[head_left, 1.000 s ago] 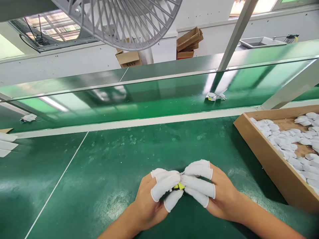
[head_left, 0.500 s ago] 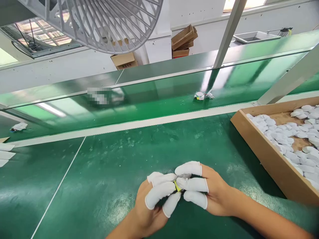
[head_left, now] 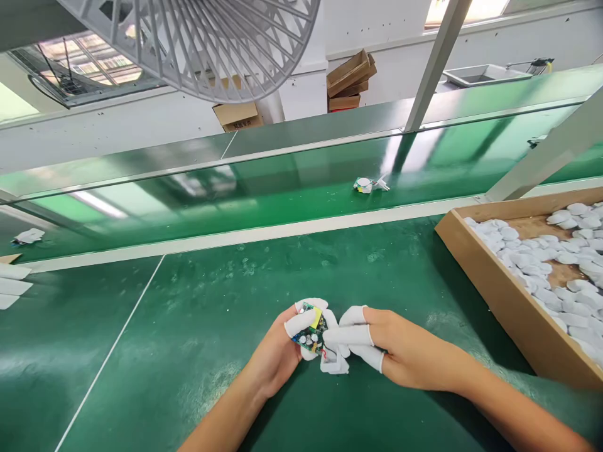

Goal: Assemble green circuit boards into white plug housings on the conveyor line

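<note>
My left hand [head_left: 276,348] closes firmly around the green circuit board [head_left: 308,334], and my right hand [head_left: 407,351] presses a cotted fingertip [head_left: 346,336] against its edge. A slack pinch could drop it onto the conveyor belt [head_left: 226,301].

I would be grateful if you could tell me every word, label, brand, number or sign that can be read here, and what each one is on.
Cardboard box by the far wall: dark printed characters on its side, too small and blurred to read.
Green circuit board: small markings too small to read; its yellow label shows no legible text.
No other readable text.
</note>
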